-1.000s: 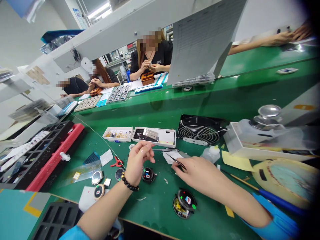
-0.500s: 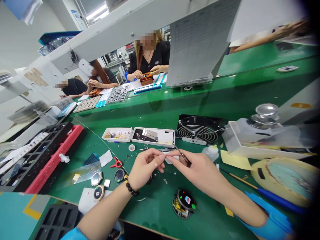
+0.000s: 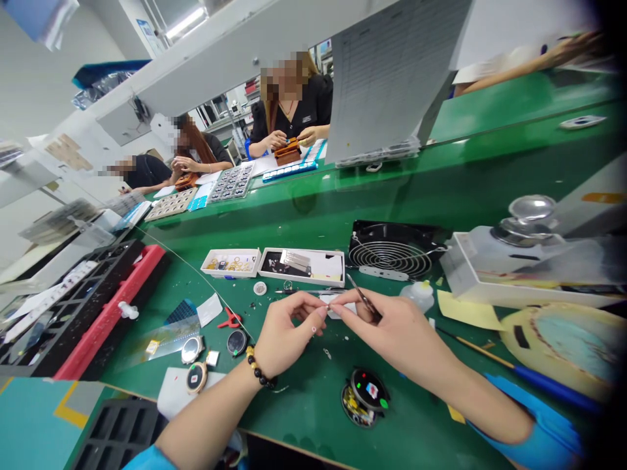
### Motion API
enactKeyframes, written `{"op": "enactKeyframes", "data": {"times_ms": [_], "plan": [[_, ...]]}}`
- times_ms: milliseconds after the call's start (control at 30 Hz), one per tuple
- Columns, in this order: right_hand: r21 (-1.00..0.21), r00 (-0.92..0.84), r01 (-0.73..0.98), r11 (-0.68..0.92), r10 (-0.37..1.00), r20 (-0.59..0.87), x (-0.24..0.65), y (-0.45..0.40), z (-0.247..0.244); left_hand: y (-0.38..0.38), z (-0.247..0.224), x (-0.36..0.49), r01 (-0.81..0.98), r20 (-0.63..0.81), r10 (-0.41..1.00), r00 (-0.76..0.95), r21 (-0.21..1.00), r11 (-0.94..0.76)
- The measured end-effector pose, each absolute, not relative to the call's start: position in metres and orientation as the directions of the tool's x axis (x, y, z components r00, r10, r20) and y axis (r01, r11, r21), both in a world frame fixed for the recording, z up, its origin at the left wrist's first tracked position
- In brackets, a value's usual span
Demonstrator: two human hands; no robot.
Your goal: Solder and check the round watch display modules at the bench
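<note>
My left hand (image 3: 291,329), with a beaded bracelet at the wrist, is pinched at thumb and forefinger; what lies between the tips is too small to name. Touching those tips are the fingertips of my right hand (image 3: 379,320), which also holds dark tweezers (image 3: 363,297) against the palm, pointing up and left. Below the hands an opened round watch (image 3: 365,395) rests on the green bench (image 3: 313,418), its yellow inner parts showing. Further left sit a dark watch (image 3: 236,342) and two gold-rimmed ones (image 3: 191,350).
Two white trays of small parts (image 3: 301,267), a black fan (image 3: 392,251) and a small bottle (image 3: 416,295) stand behind my hands. At right are a white box (image 3: 514,294) and a blue-handled brush (image 3: 553,388). Several people sit across the bench.
The view has shifted slightly, so most bench items appear a little further right. My hands stay together at the fingertips, and the tweezers remain in my right hand.
</note>
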State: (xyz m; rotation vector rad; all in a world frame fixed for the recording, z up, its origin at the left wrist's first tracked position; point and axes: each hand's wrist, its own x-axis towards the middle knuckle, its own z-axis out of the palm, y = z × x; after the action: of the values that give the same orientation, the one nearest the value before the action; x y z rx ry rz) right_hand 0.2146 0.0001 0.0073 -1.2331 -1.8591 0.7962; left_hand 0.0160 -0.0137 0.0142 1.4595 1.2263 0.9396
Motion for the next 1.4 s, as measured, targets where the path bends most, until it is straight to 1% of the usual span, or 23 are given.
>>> {"op": "enactKeyframes", "data": {"times_ms": [200, 300, 500, 633, 733, 833, 933, 1267, 1400], "plan": [[-0.87, -0.264, 0.408, 0.277, 0.948, 0.178, 0.2135, -0.0004, 0.0079, -0.014, 0.0161, 0.0153, 0.262, -0.016, 0.978, 0.207, 0.964, -0.039], [-0.882, -0.275, 0.399, 0.252, 0.95, 0.147, 0.2131, -0.0012, 0.0085, -0.0151, 0.0163, 0.0159, 0.254, -0.005, 0.983, 0.185, 0.966, -0.043], [-0.863, -0.292, 0.403, 0.306, 0.936, 0.196, 0.2116, -0.0034, 0.0088, -0.0164, 0.0157, 0.0188, 0.238, 0.035, 0.992, 0.121, 0.969, -0.063], [-0.858, -0.263, 0.41, 0.311, 0.941, 0.215, 0.212, -0.0033, 0.0065, -0.0162, 0.0156, 0.0174, 0.211, 0.025, 0.991, 0.132, 0.976, -0.053], [-0.866, -0.25, 0.404, 0.295, 0.946, 0.205, 0.2128, -0.0026, 0.006, -0.0156, 0.0149, 0.0151, 0.141, 0.002, 0.986, 0.169, 0.99, -0.026], [-0.876, -0.242, 0.402, 0.267, 0.954, 0.179, 0.2137, -0.0029, 0.0074, -0.0142, 0.0142, 0.0136, 0.076, -0.015, 0.98, 0.2, 0.997, 0.0], [-0.892, -0.23, 0.39, 0.227, 0.962, 0.145, 0.2147, -0.0033, 0.0084, -0.0132, 0.0141, 0.0132, 0.06, -0.01, 0.978, 0.208, 0.998, -0.003], [-0.954, -0.282, 0.29, 0.07, 0.959, -0.016, 0.2155, -0.0005, 0.0049, -0.015, 0.015, 0.0137, 0.13, 0.043, 0.984, 0.175, 0.989, -0.066], [-0.959, -0.291, 0.281, 0.044, 0.956, -0.042, 0.2154, -0.0005, 0.0063, -0.0159, 0.015, 0.0135, 0.138, 0.038, 0.983, 0.178, 0.988, -0.063]]}}
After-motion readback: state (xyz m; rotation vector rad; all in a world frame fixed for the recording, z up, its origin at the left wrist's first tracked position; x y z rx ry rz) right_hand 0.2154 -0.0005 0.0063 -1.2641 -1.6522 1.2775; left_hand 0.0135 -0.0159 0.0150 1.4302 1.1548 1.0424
